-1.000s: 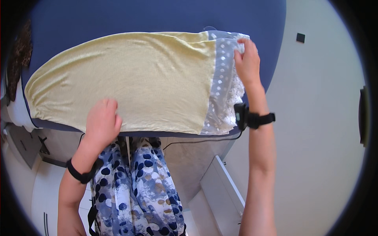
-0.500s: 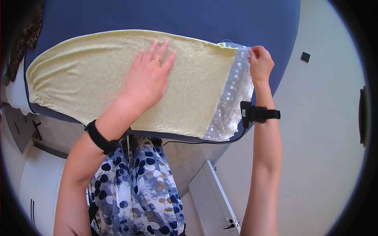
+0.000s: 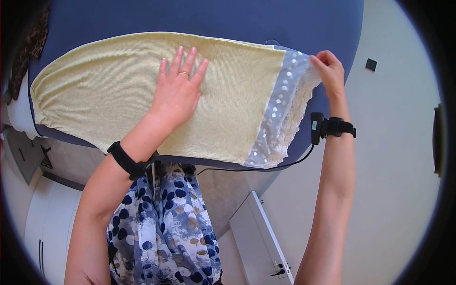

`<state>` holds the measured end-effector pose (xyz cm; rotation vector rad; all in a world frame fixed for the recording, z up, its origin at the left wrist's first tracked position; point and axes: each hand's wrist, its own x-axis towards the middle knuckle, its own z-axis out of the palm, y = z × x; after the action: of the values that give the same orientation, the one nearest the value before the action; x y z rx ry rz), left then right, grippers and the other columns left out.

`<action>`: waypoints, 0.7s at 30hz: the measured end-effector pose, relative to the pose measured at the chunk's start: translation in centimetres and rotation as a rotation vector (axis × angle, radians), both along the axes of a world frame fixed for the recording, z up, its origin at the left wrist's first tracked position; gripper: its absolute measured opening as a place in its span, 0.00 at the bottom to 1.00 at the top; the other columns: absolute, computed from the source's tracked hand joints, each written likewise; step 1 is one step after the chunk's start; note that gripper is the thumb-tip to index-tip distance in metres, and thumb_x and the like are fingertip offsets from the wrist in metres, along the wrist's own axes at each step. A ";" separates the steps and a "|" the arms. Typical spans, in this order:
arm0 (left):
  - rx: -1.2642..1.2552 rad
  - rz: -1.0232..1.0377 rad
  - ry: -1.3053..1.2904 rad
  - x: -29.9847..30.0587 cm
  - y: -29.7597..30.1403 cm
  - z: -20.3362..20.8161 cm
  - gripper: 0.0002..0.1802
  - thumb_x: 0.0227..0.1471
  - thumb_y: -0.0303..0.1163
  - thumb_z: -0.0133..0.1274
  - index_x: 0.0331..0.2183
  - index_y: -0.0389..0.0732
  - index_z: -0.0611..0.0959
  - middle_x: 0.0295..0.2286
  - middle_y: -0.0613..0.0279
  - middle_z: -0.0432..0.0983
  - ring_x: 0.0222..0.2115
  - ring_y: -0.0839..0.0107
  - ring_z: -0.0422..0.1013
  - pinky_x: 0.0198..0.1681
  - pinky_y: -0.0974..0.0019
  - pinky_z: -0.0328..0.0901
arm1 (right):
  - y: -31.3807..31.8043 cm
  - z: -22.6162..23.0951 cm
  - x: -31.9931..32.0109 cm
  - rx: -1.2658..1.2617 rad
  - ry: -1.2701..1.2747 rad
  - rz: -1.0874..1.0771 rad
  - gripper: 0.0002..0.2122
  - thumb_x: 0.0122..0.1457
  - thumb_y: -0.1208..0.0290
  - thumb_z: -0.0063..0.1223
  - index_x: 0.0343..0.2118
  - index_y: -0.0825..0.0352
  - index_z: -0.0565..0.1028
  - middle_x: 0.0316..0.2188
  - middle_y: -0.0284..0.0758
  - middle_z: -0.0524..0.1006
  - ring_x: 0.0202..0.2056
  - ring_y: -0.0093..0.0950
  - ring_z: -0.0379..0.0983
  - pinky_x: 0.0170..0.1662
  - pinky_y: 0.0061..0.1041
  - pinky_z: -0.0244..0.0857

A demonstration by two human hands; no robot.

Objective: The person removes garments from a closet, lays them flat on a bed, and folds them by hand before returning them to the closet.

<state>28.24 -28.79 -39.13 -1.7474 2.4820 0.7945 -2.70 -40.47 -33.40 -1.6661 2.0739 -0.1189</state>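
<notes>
A pale yellow knit skirt-like garment [image 3: 228,99] lies stretched out sideways on a dark blue padded surface [image 3: 266,21]. Along its right end runs a sheer white trim [image 3: 278,102] with white dots and a scalloped lace edge. My left hand [image 3: 178,92] rests flat on the middle of the yellow fabric, fingers spread. At the far right corner, my right hand [image 3: 328,71] pinches the sheer trim between thumb and fingertips. Gathers crease the garment's left end.
A leopard-print cloth [image 3: 35,35] lies at the far left beside some white fabric [image 3: 21,114]. A black cable [image 3: 247,169] runs along the near edge to the strap device on my right wrist [image 3: 332,127]. A white door [image 3: 261,237] stands below right.
My right hand has moved to the right, drawing the sheer trim's far corner outward so the lace edge spreads wider. My left hand stays nearly in place on the fabric.
</notes>
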 end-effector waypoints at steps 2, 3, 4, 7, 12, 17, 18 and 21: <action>-0.004 0.014 0.031 -0.2 0.1 0.2 0.33 0.39 0.32 0.49 0.49 0.46 0.57 0.52 0.54 0.44 0.53 0.56 0.41 0.51 0.50 0.42 | 0.1 -0.2 -1.2 -0.009 0.017 -0.084 0.08 0.40 0.68 0.54 0.22 0.67 0.71 0.16 0.28 0.69 0.21 0.18 0.62 0.26 0.16 0.58; -0.004 0.013 0.030 -0.2 0.1 0.2 0.33 0.39 0.32 0.49 0.49 0.46 0.57 0.52 0.54 0.44 0.53 0.56 0.41 0.51 0.50 0.42 | 0.1 -0.3 -1.3 -0.018 0.027 -0.164 0.09 0.41 0.67 0.54 0.22 0.67 0.71 0.16 0.28 0.69 0.21 0.17 0.62 0.26 0.16 0.58; -0.002 0.015 0.018 -0.2 0.0 0.1 0.34 0.39 0.32 0.49 0.50 0.46 0.57 0.52 0.54 0.44 0.53 0.56 0.41 0.51 0.50 0.42 | 0.2 -0.7 -1.3 -0.007 0.032 -0.140 0.09 0.41 0.67 0.54 0.22 0.67 0.71 0.17 0.28 0.69 0.21 0.17 0.62 0.27 0.16 0.58; 0.001 0.016 -0.007 -0.1 -0.2 0.0 0.34 0.39 0.33 0.49 0.49 0.46 0.57 0.52 0.54 0.44 0.53 0.56 0.41 0.51 0.49 0.43 | 0.7 -1.4 -0.7 -0.039 -0.073 -0.165 0.11 0.41 0.65 0.54 0.25 0.67 0.71 0.21 0.29 0.70 0.24 0.18 0.64 0.29 0.16 0.58; -0.013 0.008 -0.007 0.2 -0.5 0.1 0.33 0.38 0.33 0.50 0.49 0.46 0.58 0.51 0.53 0.46 0.52 0.55 0.43 0.50 0.49 0.45 | 2.5 -1.5 -3.1 -0.127 -0.119 -0.217 0.12 0.42 0.66 0.54 0.30 0.67 0.71 0.26 0.30 0.70 0.29 0.20 0.65 0.33 0.16 0.58; -0.006 -0.014 -0.025 0.1 -0.8 0.4 0.32 0.38 0.33 0.50 0.48 0.45 0.59 0.50 0.53 0.48 0.51 0.55 0.45 0.49 0.49 0.47 | 3.7 0.1 -5.9 -0.151 -0.052 -0.153 0.07 0.43 0.70 0.53 0.26 0.66 0.71 0.18 0.28 0.70 0.23 0.18 0.65 0.27 0.18 0.58; -0.004 -0.014 -0.034 0.3 -0.7 0.2 0.32 0.38 0.33 0.50 0.48 0.45 0.59 0.50 0.53 0.48 0.51 0.55 0.45 0.49 0.49 0.47 | 3.7 0.5 -4.6 -0.217 0.049 -0.150 0.06 0.44 0.70 0.52 0.25 0.66 0.71 0.15 0.27 0.69 0.20 0.17 0.64 0.24 0.18 0.57; -0.017 -0.019 -0.047 0.1 -0.6 0.2 0.32 0.38 0.33 0.50 0.48 0.45 0.59 0.50 0.53 0.48 0.51 0.55 0.46 0.49 0.49 0.47 | 3.4 -0.1 -3.3 -0.228 0.181 -0.133 0.08 0.44 0.68 0.52 0.25 0.65 0.71 0.15 0.26 0.69 0.19 0.16 0.62 0.24 0.16 0.57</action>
<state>28.38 -29.41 -38.94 -1.7247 2.4785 0.7245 -5.96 -37.09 -33.48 -1.7223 2.3846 -0.2652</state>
